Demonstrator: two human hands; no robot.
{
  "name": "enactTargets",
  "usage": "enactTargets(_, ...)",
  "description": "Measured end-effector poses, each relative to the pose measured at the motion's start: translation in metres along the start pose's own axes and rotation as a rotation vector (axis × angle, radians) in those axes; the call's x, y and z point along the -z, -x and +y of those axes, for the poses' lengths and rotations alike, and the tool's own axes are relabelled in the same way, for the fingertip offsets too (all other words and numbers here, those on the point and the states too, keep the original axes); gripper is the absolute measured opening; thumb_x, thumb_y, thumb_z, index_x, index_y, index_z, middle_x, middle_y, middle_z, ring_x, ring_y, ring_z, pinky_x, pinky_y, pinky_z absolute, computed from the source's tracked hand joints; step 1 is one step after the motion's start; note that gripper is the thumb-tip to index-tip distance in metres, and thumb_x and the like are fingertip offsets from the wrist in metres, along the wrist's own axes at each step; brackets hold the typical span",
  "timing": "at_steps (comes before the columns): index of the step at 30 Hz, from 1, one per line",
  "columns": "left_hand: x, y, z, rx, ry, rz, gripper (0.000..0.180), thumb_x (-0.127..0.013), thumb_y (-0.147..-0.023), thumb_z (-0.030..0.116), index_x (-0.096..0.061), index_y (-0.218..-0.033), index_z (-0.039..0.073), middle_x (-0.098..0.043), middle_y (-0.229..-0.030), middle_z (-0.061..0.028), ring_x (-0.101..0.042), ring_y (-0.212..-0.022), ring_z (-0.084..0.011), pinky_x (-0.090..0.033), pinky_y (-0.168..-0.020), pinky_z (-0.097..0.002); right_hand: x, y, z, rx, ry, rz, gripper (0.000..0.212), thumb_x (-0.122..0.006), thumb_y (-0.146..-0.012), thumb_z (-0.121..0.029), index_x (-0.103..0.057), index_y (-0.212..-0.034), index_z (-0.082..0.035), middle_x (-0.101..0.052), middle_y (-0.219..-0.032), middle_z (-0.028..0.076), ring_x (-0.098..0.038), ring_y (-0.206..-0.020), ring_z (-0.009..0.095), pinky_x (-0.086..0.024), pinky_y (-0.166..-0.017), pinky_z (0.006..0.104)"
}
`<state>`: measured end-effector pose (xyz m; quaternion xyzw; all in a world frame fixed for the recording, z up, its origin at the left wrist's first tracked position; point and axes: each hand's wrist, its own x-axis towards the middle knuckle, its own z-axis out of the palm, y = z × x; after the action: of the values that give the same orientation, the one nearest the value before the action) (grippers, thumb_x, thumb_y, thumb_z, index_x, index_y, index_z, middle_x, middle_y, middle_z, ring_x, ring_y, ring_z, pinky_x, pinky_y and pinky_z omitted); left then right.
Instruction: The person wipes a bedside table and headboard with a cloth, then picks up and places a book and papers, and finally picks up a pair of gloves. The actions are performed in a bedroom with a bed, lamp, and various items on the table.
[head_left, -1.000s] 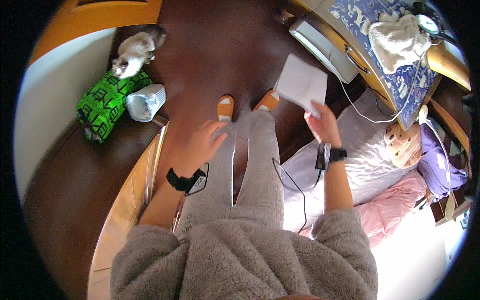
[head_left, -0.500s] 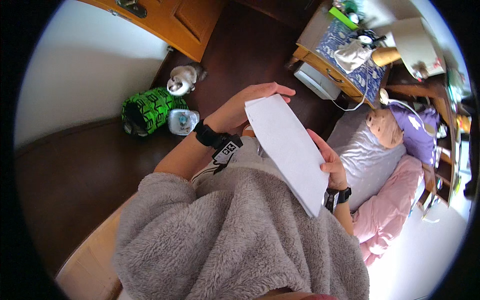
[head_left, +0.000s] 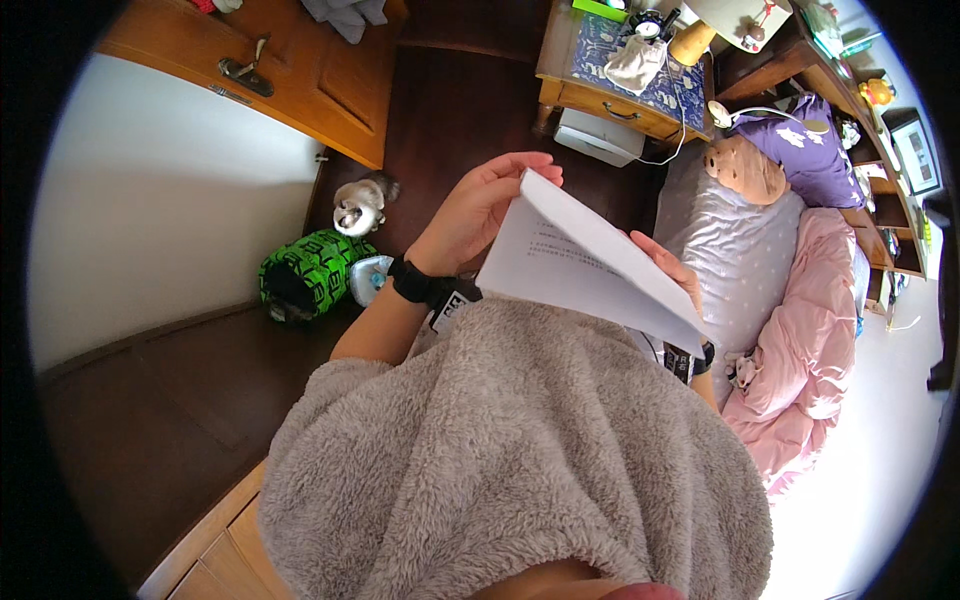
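Glare blew out the near right, while the dark floor on the left lay dim. Fisheye distortion curved the wall; print on the paper looked soft.

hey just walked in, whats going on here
A person in a grey fleecy top has white printed paper sheets up in front of them. The right hand holds the right side, and the left hand is at the upper left edge, its grip partly hidden. Lines of small print show on one page. To the left, a pale furry cat is on the dark floor by a green-and-black patterned fabric item.
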<state>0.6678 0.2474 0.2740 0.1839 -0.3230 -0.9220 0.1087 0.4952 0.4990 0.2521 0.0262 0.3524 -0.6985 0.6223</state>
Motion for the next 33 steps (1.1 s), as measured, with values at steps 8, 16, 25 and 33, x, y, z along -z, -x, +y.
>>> enactTargets(8, -0.024, -0.01, -0.009, -0.136, -0.61, 0.215, 0.021, -0.066, -0.094, 0.018, -0.07, -0.101, -0.001, -0.07, -0.088, -0.0027, -0.062, -0.076, -0.0063, -0.05, -0.068, -0.0214, -0.004, 0.023, -0.038, 0.127, 0.159, 0.087, 0.058, -0.039, -0.103, -0.05, -0.058, -0.125, 0.001, -0.065, -0.118, 0.012, -0.062, -0.104, 0.02, -0.049, -0.092, 0.0326)
enactTargets(16, -0.064, -0.045, -0.043, -0.185, -0.644, 0.23, 0.021, -0.067, -0.094, 0.018, -0.071, -0.097, -0.002, -0.071, -0.086, -0.0025, -0.062, -0.074, -0.0058, -0.049, -0.067, -0.0203, 0.048, 0.059, -0.071, 0.379, 0.401, 0.357, 0.019, -0.055, -0.101, -0.018, -0.065, -0.103, -0.002, -0.066, -0.089, 0.0, -0.059, -0.075, 0.006, -0.046, -0.067, 0.0203)
enactTargets(25, -0.107, -0.083, -0.091, -0.178, -0.632, 0.217, 0.02, -0.066, -0.094, 0.016, -0.07, -0.098, -0.003, -0.071, -0.086, -0.0032, -0.062, -0.074, -0.0057, -0.049, -0.067, -0.0201, 0.108, 0.081, -0.105, 0.357, 0.524, 0.372, 0.02, -0.056, -0.101, -0.019, -0.066, -0.103, -0.002, -0.064, -0.083, -0.004, -0.058, -0.07, 0.003, -0.044, -0.06, 0.0188)
enactTargets(33, -0.124, -0.096, -0.113, -0.182, -0.654, 0.234, 0.021, -0.065, -0.095, 0.016, -0.069, -0.099, -0.004, -0.071, -0.086, -0.0039, -0.062, -0.074, -0.0057, -0.049, -0.067, -0.0201, 0.131, 0.087, -0.123, 0.394, 0.516, 0.349, 0.024, -0.058, -0.1, -0.02, -0.067, -0.108, 0.001, -0.067, -0.086, -0.002, -0.06, -0.071, 0.004, -0.046, -0.062, 0.0186)
